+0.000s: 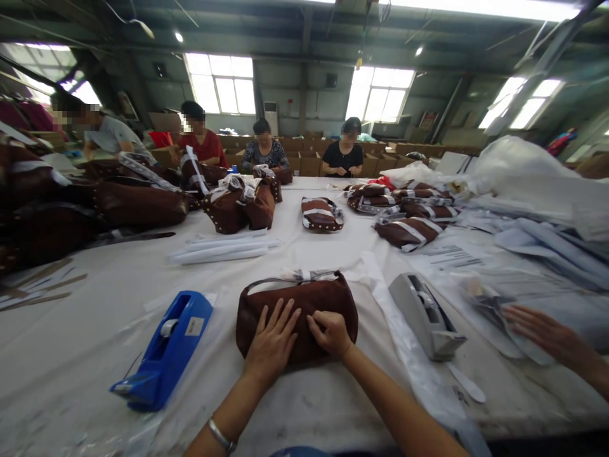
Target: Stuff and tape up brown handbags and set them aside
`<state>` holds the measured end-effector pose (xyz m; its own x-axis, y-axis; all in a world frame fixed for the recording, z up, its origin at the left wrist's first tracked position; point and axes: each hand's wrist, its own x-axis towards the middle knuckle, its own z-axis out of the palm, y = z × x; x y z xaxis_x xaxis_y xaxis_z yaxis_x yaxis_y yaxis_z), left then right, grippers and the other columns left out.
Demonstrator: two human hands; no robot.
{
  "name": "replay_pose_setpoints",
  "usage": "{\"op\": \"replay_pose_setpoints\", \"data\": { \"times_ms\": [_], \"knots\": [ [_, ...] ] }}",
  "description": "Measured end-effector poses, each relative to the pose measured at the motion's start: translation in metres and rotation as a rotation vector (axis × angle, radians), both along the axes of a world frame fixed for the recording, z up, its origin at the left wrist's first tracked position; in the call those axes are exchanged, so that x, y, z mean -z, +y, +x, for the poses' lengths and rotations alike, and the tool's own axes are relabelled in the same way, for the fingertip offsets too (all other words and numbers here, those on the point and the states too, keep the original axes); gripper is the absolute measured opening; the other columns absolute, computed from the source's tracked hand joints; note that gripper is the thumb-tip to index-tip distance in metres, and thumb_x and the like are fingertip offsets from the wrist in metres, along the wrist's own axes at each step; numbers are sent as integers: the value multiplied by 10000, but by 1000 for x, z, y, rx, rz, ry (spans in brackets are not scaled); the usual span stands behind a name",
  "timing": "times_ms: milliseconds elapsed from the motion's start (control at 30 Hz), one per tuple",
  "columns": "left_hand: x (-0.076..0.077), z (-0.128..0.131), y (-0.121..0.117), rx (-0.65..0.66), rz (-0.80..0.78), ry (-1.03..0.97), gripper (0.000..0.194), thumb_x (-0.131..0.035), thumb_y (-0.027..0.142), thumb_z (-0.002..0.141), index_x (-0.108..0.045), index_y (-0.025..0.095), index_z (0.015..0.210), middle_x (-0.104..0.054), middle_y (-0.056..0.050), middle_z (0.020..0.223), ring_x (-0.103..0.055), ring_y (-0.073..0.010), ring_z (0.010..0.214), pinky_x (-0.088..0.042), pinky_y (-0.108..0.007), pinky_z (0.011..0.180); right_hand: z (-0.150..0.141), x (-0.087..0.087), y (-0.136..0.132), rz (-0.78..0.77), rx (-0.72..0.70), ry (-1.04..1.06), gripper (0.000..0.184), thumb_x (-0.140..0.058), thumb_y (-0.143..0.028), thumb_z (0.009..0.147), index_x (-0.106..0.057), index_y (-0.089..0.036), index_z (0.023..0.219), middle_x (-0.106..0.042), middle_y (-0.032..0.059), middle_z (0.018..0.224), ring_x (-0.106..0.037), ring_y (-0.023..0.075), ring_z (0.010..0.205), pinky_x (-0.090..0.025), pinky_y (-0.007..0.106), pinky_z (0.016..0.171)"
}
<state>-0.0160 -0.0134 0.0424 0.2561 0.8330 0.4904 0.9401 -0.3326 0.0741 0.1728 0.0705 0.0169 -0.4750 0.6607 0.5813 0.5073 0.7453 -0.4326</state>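
Head camera: one person's two hands at a white-covered table (209, 336), nearest things first.
Bracelet: one silver band (221, 437), on the left wrist.
Left hand: one (271, 339), laid flat on the bag's front, fingers extended and spread apart, gripping nothing.
Right hand: one (332, 331), fingers curled inward against the same bag; whether they pinch the material, I cannot tell.
Brown handbag: one under both hands (304, 298), lying on the table in front of the person, its strap along the far edge, partly in white wrapping.
Tape dispensers: two; a blue one (166, 349) left of the handbag, a grey one (425, 317) right of it, both apart from the hands.
Another person's hand: one (537, 330), at the right edge, reaching over clear plastic sheeting; its hold is unclear.
White rolls: several (221, 249), lying together beyond the handbag, too overlapped to count.
Wrapped bag: one (322, 214), by itself in mid-table, banded in white.
Right-hand bag group: at least four brown bags (410, 231), white bands around them.
Left-hand bag heap: many brown bags (137, 203), overlapping, not countable.
Co-workers: four people along the far side, one in red (204, 149), one in plain black (343, 155).
Middle windows: two (221, 82), on the far wall.
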Motion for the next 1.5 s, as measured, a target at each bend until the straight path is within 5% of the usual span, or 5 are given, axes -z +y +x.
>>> {"op": "replay_pose_setpoints", "data": {
  "times_ms": [300, 533, 933, 1233, 1500],
  "knots": [
    [24, -8, 11, -59, -44, 66, 649, -450, 239, 968, -212, 292, 1569, -261, -38, 1622, -231, -295, 1502, -215, -581, 1206, 9, -65, 14, 70, 37, -212, 314, -487, -361, 994, -656, -223, 1220, -724, 92, 1092, -652, 221, 1001, -456, 344, 914],
    [22, 0, 18, -54, -61, 56, 647, -465, 270, 963, -232, 268, 1566, -285, -45, 1613, -257, -299, 1494, -250, -580, 1195, 18, -5, 46, 127, 189, -427, 689, -472, -438, 995, -224, -159, 1574, -319, 117, 1606, -288, 283, 1485, -279, 490, 1194],
    [26, -6, 22, -29, -101, 34, 633, -491, 310, 952, -296, 219, 1548, -294, -68, 1609, -260, -307, 1493, -239, -579, 1200, -15, -12, 20, 144, 10, -438, 659, -493, -325, 979, -245, -160, 1566, -300, 96, 1611, -239, 277, 1504, -245, 515, 1222],
    [-37, 0, 34, -210, 118, -7, 654, -469, 337, 984, -226, 163, 1566, -253, -137, 1620, -181, -312, 1516, -186, -592, 1209, -13, -7, 23, 135, 23, -460, 672, -518, -315, 967, -250, -160, 1564, -271, 89, 1620, -225, 276, 1509, -237, 522, 1228],
    [31, -22, 36, -151, -26, 136, 584, -445, 381, 988, -372, 122, 1506, -384, -124, 1563, -323, -295, 1468, -295, -528, 1182, -18, -4, 18, 146, 17, -444, 625, -476, -296, 985, -278, -122, 1551, -273, 105, 1619, -208, 276, 1514, -222, 530, 1233]
  ]
}}
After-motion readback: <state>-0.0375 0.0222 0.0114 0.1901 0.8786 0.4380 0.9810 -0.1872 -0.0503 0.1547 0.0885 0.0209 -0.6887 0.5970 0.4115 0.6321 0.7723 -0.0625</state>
